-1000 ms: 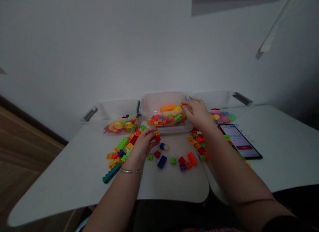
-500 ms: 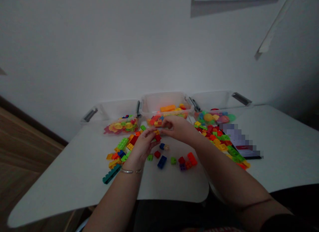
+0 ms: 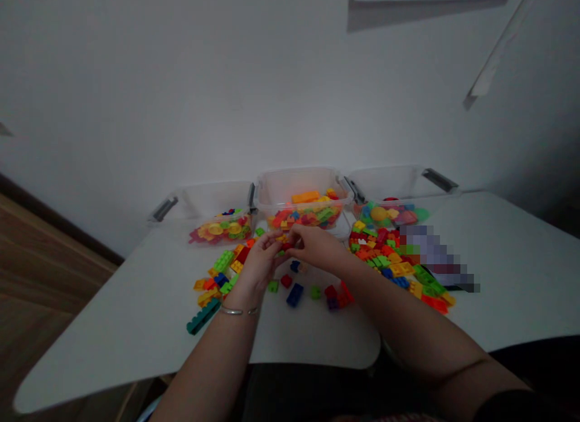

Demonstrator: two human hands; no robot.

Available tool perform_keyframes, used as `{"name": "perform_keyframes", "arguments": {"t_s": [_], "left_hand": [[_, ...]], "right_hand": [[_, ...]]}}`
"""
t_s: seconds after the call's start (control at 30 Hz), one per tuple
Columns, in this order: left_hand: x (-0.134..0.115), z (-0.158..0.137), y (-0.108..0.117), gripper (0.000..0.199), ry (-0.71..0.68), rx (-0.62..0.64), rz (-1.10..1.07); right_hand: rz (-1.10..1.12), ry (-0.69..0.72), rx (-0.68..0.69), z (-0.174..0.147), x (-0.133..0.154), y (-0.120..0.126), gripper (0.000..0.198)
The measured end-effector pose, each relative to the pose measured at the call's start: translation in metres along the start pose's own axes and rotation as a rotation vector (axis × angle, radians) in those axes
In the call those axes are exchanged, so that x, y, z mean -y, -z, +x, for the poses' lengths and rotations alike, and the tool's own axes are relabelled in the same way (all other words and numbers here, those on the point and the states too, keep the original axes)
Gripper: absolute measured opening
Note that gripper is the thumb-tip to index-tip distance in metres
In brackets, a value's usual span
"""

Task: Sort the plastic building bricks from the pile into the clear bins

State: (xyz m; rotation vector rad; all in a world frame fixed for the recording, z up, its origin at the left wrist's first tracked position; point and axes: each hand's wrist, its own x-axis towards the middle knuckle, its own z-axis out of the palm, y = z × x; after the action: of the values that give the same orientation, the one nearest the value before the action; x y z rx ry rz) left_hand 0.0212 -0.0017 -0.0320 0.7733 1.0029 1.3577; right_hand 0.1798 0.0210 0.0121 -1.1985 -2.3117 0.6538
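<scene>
My left hand (image 3: 260,262) is closed around a small cluster of toy building bricks (image 3: 284,239), with orange-yellow and red parts showing between the fingers. From the other side, the bent fingers of my right hand (image 3: 317,246) press against the same cluster and partly cover it. Just below the hands lie a small dark blue and beige piece (image 3: 295,266), a red brick (image 3: 286,281) and a green brick (image 3: 272,286). Nearer to me are a blue brick (image 3: 295,295), another green brick (image 3: 315,292) and a purple brick (image 3: 332,303).
Three clear plastic boxes with coloured pieces stand along the wall: a left box (image 3: 203,195), a middle box (image 3: 276,183) and a right box (image 3: 403,177). Loose bricks spread on both sides, with a teal brick (image 3: 203,317) at left. A pixelated flat item (image 3: 435,256) lies right.
My right hand has come down and inward, from just above the brick cluster to against it. My left hand has stayed nearly still with the bricks.
</scene>
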Motion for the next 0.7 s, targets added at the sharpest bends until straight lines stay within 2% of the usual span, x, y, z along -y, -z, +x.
{"name": "perform_keyframes", "arguments": {"t_s": [0.17,0.33,0.4,0.57,0.7], "left_hand": [[-0.002,0.000,-0.001,0.037,0.017,0.016,-0.027],[-0.002,0.001,-0.001,0.032,0.018,-0.036,-0.046],[-0.001,0.002,-0.001,0.031,0.004,-0.059,-0.038],[-0.001,0.002,-0.002,0.030,-0.024,-0.091,-0.054],[-0.004,0.001,-0.004,0.033,-0.012,-0.088,-0.057]], "right_hand": [[0.184,0.030,0.029,0.004,-0.009,0.002,0.017],[0.225,0.105,-0.032,0.006,-0.010,0.022,0.013],[0.147,0.125,-0.140,0.005,-0.011,0.036,0.016],[-0.102,0.163,-0.551,0.001,-0.027,0.069,0.019],[-0.212,0.150,-0.671,0.003,-0.051,0.080,0.020]]}}
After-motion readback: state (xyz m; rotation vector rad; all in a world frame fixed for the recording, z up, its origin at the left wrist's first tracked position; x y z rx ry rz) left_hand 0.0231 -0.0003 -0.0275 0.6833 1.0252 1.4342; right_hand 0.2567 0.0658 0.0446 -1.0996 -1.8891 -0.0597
